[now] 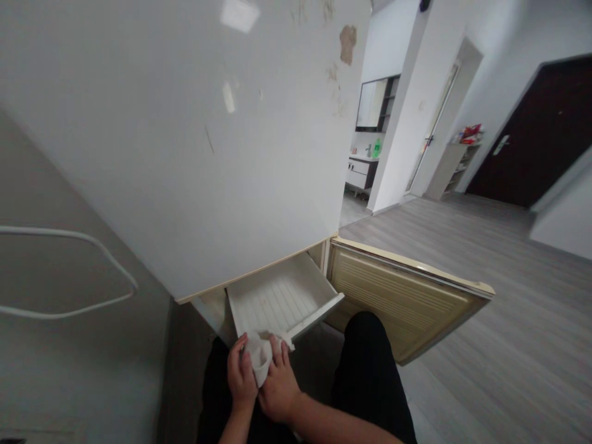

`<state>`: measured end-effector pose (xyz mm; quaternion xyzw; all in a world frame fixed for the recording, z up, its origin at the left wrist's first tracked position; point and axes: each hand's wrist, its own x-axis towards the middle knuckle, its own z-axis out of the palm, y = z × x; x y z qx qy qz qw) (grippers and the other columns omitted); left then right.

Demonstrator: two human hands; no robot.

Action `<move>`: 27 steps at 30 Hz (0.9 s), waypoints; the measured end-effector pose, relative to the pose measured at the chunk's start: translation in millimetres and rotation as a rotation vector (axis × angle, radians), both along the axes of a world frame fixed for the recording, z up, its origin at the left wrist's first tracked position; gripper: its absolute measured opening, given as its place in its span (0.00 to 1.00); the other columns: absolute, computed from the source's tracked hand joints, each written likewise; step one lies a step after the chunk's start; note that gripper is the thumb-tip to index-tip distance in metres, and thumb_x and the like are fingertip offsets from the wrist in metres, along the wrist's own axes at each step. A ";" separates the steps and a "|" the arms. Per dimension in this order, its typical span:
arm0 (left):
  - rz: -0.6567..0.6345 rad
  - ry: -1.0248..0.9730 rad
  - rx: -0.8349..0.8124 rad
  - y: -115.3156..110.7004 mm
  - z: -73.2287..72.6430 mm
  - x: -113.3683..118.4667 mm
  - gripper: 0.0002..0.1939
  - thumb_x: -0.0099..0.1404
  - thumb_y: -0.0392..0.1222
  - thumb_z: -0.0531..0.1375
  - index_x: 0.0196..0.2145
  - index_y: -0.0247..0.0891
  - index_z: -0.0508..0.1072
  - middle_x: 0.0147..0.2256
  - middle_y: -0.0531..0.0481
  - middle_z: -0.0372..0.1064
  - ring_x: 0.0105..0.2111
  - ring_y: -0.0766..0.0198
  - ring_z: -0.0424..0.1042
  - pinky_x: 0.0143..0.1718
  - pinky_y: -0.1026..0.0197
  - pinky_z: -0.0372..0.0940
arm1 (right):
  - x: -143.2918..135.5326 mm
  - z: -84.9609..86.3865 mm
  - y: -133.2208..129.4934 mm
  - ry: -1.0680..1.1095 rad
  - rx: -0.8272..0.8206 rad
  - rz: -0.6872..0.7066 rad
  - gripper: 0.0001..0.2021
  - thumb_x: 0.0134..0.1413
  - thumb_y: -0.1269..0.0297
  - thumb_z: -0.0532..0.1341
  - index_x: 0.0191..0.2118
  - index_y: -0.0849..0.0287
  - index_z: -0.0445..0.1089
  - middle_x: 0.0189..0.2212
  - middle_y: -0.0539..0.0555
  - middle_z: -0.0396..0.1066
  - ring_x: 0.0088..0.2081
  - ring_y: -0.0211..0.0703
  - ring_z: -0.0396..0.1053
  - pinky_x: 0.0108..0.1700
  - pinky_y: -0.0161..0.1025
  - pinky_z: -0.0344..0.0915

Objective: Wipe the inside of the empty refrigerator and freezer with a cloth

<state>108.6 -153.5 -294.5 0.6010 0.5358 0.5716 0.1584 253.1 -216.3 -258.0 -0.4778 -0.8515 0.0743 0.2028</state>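
Observation:
A crumpled white cloth (259, 353) is bunched over the front left corner of a pulled-out white drawer (282, 296). My left hand (241, 377) closes on the cloth at its left side, the fingers curled by the drawer's corner. On the right side of the cloth, my right hand (279, 385) grips it, fingers bent over the drawer's front edge. The drawer has a ribbed bottom and tilts out from a low refrigerator compartment. The hands partly hide the cloth and that drawer corner.
The yellowed compartment door (402, 296) hangs open at the right, close to my knee (367, 351). Above the drawer rises a white refrigerator front (198, 166) with scuffs. A white cable (92, 240) runs along the left wall. Beyond are wooden flooring (509, 296) and a dark door (541, 129).

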 end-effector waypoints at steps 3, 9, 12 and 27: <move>-0.028 0.089 0.042 1.0 0.6 -4.4 0.19 0.74 0.53 0.50 0.51 0.39 0.71 0.55 0.38 0.71 0.57 0.49 0.71 0.61 0.43 0.65 | 7.0 -5.8 4.2 -0.033 0.015 0.039 0.40 0.63 0.63 0.60 0.77 0.50 0.46 0.76 0.57 0.36 0.75 0.72 0.30 0.71 0.72 0.48; -0.017 0.262 0.053 -2.3 8.2 -4.5 0.15 0.71 0.52 0.56 0.43 0.40 0.76 0.56 0.38 0.70 0.57 0.47 0.70 0.59 0.43 0.67 | 28.8 -22.4 3.9 0.018 -0.042 0.020 0.37 0.70 0.56 0.54 0.78 0.53 0.39 0.74 0.60 0.46 0.75 0.70 0.32 0.72 0.71 0.46; -0.035 0.334 0.099 -1.4 5.9 -5.9 0.14 0.72 0.50 0.55 0.38 0.41 0.78 0.56 0.40 0.69 0.58 0.47 0.69 0.60 0.43 0.67 | 25.3 -24.4 0.4 0.025 -0.059 0.012 0.40 0.67 0.61 0.58 0.78 0.51 0.39 0.76 0.59 0.41 0.75 0.72 0.28 0.72 0.72 0.44; -0.023 0.324 0.134 2.2 0.4 -8.0 0.15 0.72 0.53 0.56 0.41 0.40 0.75 0.51 0.39 0.72 0.55 0.46 0.70 0.57 0.43 0.65 | 21.0 -34.8 -0.5 -0.068 0.057 -0.013 0.42 0.60 0.64 0.63 0.77 0.50 0.47 0.76 0.58 0.36 0.74 0.78 0.33 0.69 0.74 0.51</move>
